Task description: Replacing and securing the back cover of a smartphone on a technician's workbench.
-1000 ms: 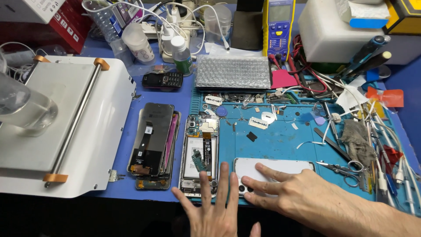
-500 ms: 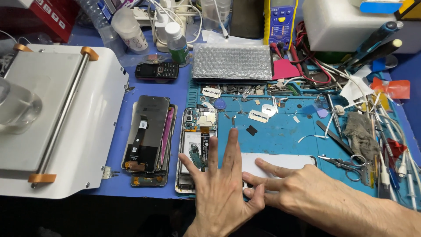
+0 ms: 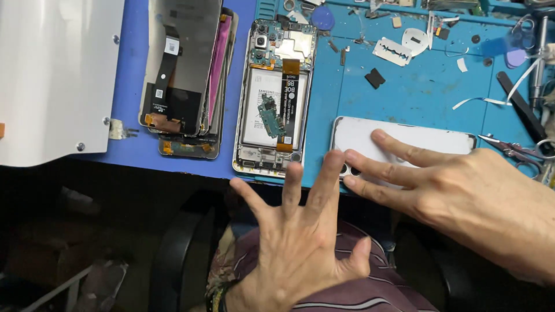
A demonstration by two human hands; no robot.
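Cover (image 3: pixel 422 140), a smooth white rounded rectangle, is lying flat on the teal mat (image 3: pixel 416 98) at about 3 o'clock from the opened phone (image 3: pixel 276 95). The right hand (image 3: pixel 462 196) is resting three straight fingers on it, fingers slightly apart, gripping nothing; that hand is hiding the cover's lower edge. The left hand (image 3: pixel 300 242) is spreading wide with fingers apart, fingertips over the blue tabletop (image 3: pixel 130 86) edge, holding nothing. The phone is showing glossy battery, green board and orange flex. At 9 o'clock, stacked dark screens (image 3: pixel 179 75) are overlapping. A razor blade (image 3: pixel 393 52) is lying at 1 o'clock. Scissors (image 3: pixel 514 151) are getting cut off.
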